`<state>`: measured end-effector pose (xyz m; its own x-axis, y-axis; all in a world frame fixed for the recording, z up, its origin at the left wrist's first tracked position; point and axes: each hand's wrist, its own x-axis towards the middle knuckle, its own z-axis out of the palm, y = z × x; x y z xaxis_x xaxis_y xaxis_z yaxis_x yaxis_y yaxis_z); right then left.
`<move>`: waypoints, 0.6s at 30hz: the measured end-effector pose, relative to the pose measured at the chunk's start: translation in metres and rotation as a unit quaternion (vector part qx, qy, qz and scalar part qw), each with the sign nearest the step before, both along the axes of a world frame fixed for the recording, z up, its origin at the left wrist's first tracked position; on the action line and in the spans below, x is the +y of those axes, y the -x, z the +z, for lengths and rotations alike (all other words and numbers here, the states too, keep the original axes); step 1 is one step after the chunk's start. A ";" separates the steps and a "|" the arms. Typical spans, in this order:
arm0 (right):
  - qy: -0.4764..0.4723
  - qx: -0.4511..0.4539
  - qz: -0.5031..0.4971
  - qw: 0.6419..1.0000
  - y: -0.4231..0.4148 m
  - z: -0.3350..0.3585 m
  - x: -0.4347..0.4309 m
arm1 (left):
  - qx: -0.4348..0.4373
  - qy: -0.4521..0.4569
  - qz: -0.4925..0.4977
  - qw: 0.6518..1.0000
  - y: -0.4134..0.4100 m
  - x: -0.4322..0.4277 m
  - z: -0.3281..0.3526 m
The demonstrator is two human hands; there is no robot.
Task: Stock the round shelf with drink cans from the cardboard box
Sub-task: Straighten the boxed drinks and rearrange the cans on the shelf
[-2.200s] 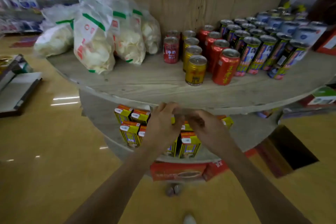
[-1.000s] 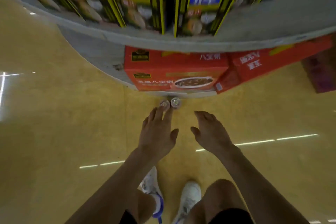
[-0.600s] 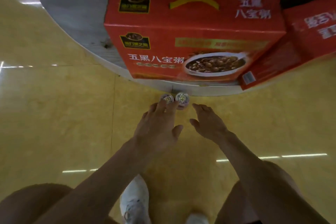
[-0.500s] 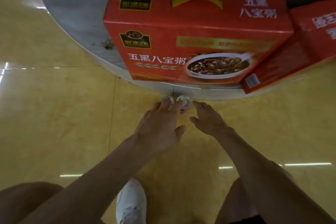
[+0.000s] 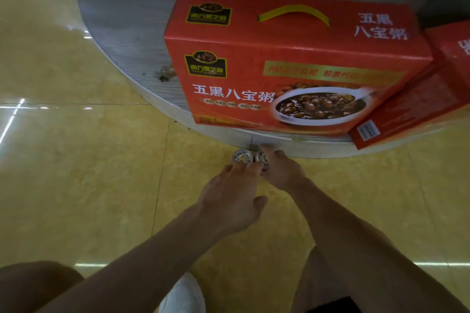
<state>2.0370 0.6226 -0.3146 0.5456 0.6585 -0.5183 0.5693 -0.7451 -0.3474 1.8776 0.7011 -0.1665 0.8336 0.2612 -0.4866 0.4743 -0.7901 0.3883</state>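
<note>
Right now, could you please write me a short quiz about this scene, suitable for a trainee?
1. How many cans stand on the floor in front of the round shelf?
2. The handle of the red box is: A yellow, B blue, C green.
3. True or false: the left hand rests on the red box.
Key: 1. two; 2. A; 3. false, its fingers touch a can.
</note>
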 end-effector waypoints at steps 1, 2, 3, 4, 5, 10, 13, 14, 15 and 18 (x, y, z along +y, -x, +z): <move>0.000 -0.009 -0.007 1.000 0.000 0.001 0.002 | 0.001 0.008 0.003 1.000 -0.001 0.001 -0.001; 0.002 -0.017 -0.009 1.000 0.000 0.002 0.004 | 0.003 0.015 0.006 1.000 -0.001 0.003 -0.001; 0.008 -0.024 -0.010 1.000 0.001 0.003 0.004 | 0.006 0.019 0.009 1.000 -0.001 0.004 -0.001; 0.017 -0.030 -0.008 0.999 0.001 0.003 0.004 | 0.010 0.023 0.012 1.000 0.000 0.007 -0.002; 0.026 -0.034 -0.003 0.999 0.001 0.004 0.003 | 0.014 0.024 0.015 0.999 0.001 0.009 -0.003; 0.043 -0.002 0.014 0.999 -0.013 0.030 -0.008 | 0.019 0.031 0.030 0.999 0.002 0.022 -0.001; -0.006 0.017 0.018 1.000 -0.016 0.066 -0.018 | 0.013 0.063 0.044 0.997 0.004 0.029 -0.003; -0.029 0.029 0.012 0.999 -0.017 0.077 -0.023 | 0.006 0.079 0.049 0.996 0.004 0.030 -0.003; -0.051 0.044 0.007 0.998 -0.016 0.087 -0.028 | -0.002 0.101 0.056 0.993 0.005 0.030 -0.004; -0.124 0.090 -0.009 0.988 -0.017 0.113 -0.039 | -0.029 0.194 0.105 0.975 0.005 0.025 -0.006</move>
